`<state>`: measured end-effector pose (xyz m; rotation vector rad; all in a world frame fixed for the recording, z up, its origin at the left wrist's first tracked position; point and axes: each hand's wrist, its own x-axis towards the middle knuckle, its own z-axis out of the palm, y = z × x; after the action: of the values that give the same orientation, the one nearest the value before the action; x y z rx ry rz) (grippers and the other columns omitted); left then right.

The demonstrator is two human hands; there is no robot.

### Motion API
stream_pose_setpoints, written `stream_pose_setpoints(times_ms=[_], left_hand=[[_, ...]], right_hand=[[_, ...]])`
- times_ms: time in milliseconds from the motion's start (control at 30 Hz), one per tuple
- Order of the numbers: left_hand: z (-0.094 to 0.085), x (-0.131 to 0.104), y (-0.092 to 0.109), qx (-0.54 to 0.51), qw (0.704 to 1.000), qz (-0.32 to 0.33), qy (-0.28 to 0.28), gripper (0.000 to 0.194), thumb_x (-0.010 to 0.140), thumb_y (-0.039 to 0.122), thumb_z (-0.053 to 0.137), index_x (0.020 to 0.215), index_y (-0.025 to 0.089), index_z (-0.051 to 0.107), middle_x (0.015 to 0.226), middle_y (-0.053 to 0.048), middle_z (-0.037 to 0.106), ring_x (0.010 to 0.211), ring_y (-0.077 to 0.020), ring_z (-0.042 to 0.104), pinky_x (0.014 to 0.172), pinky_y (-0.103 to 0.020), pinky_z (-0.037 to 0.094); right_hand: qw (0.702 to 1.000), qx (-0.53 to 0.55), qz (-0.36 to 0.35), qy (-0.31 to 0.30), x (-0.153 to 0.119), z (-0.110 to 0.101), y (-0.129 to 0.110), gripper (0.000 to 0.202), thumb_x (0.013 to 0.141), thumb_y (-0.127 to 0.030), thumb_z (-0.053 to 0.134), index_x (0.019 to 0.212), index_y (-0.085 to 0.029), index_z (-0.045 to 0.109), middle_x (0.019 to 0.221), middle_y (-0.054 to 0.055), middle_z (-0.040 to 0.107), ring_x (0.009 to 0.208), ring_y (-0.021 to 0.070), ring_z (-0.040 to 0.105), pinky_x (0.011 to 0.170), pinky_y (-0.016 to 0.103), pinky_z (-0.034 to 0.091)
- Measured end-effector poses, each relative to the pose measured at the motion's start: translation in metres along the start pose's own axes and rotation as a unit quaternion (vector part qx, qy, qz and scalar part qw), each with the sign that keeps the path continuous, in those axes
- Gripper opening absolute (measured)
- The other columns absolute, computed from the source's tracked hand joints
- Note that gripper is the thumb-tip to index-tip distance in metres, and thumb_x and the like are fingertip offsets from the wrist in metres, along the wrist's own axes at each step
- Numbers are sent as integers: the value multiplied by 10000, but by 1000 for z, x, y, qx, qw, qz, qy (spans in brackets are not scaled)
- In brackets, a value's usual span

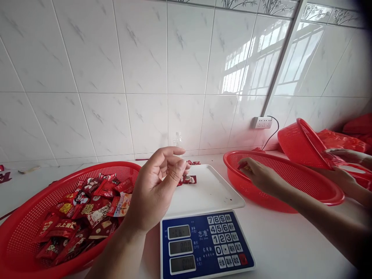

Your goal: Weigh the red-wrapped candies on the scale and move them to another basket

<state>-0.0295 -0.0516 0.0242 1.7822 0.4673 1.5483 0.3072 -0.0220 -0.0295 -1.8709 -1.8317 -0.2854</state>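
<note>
My left hand (pixel 161 182) is raised over the near left part of the scale's white tray (pixel 197 197), its fingers loosely curled and apart, with nothing visible in them. Small red packets (pixel 190 179) lie on the tray just past my fingertips. My right hand (pixel 257 174) reaches over the left side of the right red basket (pixel 308 176), fingers closed on a small dark red packet (pixel 241 166), partly hidden. At the left, a large red basket (pixel 21 228) holds several red wrapped snacks (pixel 95 207).
The scale's blue keypad panel (pixel 203 248) faces me in front. Another person's hands (pixel 345 180) hold a tilted red basket (pixel 302 143) at the right. A clear bottle (pixel 178 139) stands by the tiled wall, which bears a power socket (pixel 262 123). Red bags (pixel 341 140) lie far right.
</note>
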Motion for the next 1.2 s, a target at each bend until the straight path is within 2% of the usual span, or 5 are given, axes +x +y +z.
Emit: stream_pose_setpoints(times_ms=[267, 533, 767, 1000, 1200], left_hand=[[0, 0, -1, 2, 1000, -3, -5, 123, 925, 311, 600, 1035, 266, 629, 809, 16, 663, 798, -115, 655, 733, -212, 554], [1, 0, -3, 6, 1000, -3, -12, 120, 928, 315, 599, 1033, 264, 627, 806, 30, 663, 800, -90, 654, 742, -175, 546], [1, 1, -3, 9, 1000, -2, -12, 120, 929, 312, 599, 1036, 263, 626, 808, 35, 663, 802, -81, 655, 746, -158, 543], [0, 0, -3, 8, 1000, 0, -14, 121, 926, 309, 603, 1034, 258, 628, 803, 33, 665, 796, -85, 657, 745, -169, 547], [1, 1, -3, 8, 1000, -1, -14, 127, 926, 308, 603, 1039, 254, 627, 809, 29, 668, 800, -86, 660, 742, -169, 551]], right_hand=[[994, 12, 107, -24, -2, -6, 62, 103, 874, -281, 435, 882, -220, 518, 990, 173, 690, 853, 276, 651, 667, 333, 487], [989, -8, 133, -65, -6, 2, 96, 138, 828, -316, 483, 863, -214, 570, 932, 141, 720, 814, 294, 671, 656, 357, 499], [988, -25, 128, -87, -3, 6, 105, 148, 816, -356, 502, 816, -225, 570, 843, 111, 716, 738, 287, 671, 594, 346, 490], [987, -25, 122, -100, -4, 5, 100, 145, 815, -359, 524, 828, -225, 578, 874, 128, 724, 748, 288, 670, 594, 345, 481], [987, -21, 125, -99, -5, 2, 94, 170, 822, -347, 533, 898, -216, 611, 948, 160, 725, 833, 301, 681, 664, 355, 493]])
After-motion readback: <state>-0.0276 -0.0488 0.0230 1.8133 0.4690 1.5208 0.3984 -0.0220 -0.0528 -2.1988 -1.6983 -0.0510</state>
